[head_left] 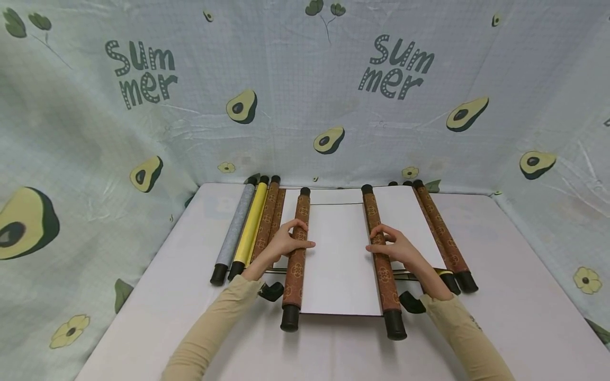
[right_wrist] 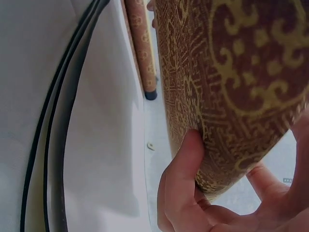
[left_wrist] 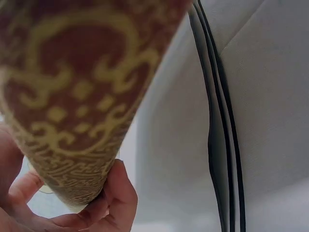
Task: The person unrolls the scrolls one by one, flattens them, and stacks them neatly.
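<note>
A hanging scroll (head_left: 338, 254) with a white face is partly unrolled between two brown rolls patterned in gold, each tipped with black knobs. My left hand (head_left: 284, 241) grips the left roll (head_left: 296, 270), its thumb on the inner side. On the right roll (head_left: 385, 275), my right hand (head_left: 394, 244) holds in the same way. Up close in the left wrist view, curled fingers (left_wrist: 120, 193) wrap the patterned roll (left_wrist: 82, 111). Fingers (right_wrist: 186, 164) also curl round the patterned roll (right_wrist: 246, 96) in the right wrist view. The scroll's near edge hangs over the table, casting a shadow.
More unrolled scrolls lie beneath, with white sheets (head_left: 400, 211) showing. At left are a grey roll (head_left: 236, 227), a yellow roll (head_left: 252, 225) and brown rolls (head_left: 268, 217). Other brown rolls (head_left: 443, 235) lie at right. Behind the table (head_left: 514, 286) hangs an avocado-print cloth (head_left: 295, 63).
</note>
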